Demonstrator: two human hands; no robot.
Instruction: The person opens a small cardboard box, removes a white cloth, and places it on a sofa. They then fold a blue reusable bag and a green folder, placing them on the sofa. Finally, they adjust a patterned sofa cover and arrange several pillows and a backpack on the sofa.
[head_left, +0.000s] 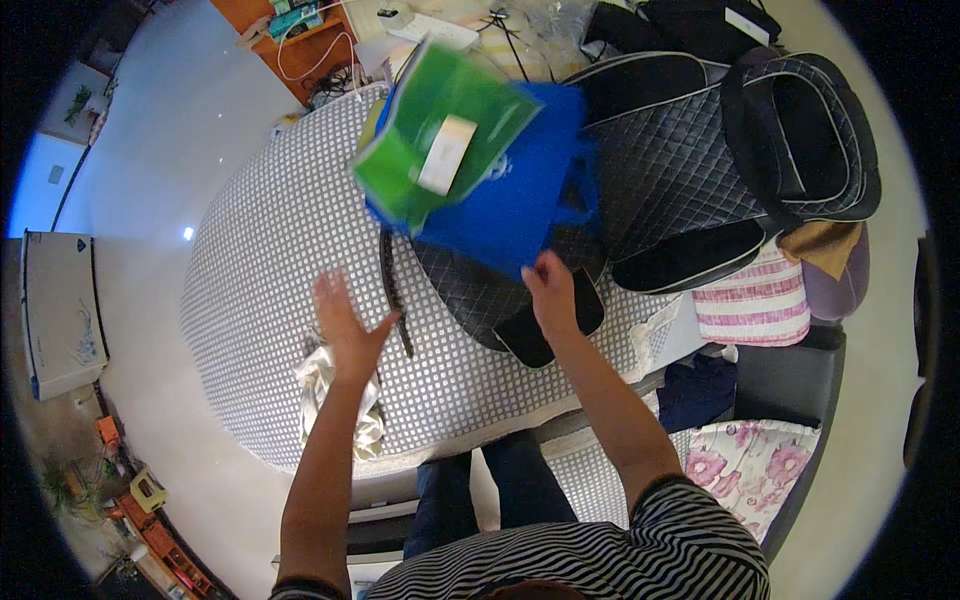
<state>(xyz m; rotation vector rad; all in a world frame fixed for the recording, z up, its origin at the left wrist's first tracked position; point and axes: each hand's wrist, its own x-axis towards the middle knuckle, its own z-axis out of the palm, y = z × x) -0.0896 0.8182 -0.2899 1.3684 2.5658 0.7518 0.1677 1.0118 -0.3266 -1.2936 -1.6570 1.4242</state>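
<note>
My right hand (555, 294) pinches the lower corner of a blue fabric bag (517, 210) with looped handles. Blurred across the bag's upper left lies a green plastic-like packet (487, 101) with a white label (448, 156). My left hand (346, 326) is spread, holding nothing, over the checked cloth. Just below it is a crumpled cream cloth (319, 390), and a dark narrow strip (388, 285) lies to its right. Under the bag, a black quilted seat-cover piece (469, 296) shows partly. A larger black quilted seat cover (675, 165) stretches to the right.
A grey-and-white checked cover (255, 210) drapes the surface before me. Cables, plastic wrap and an orange shelf (326, 45) are at the back. On the right are a striped pink cushion (754, 300), dark clothing (697, 390) and a floral cloth (750, 465) on a dark seat.
</note>
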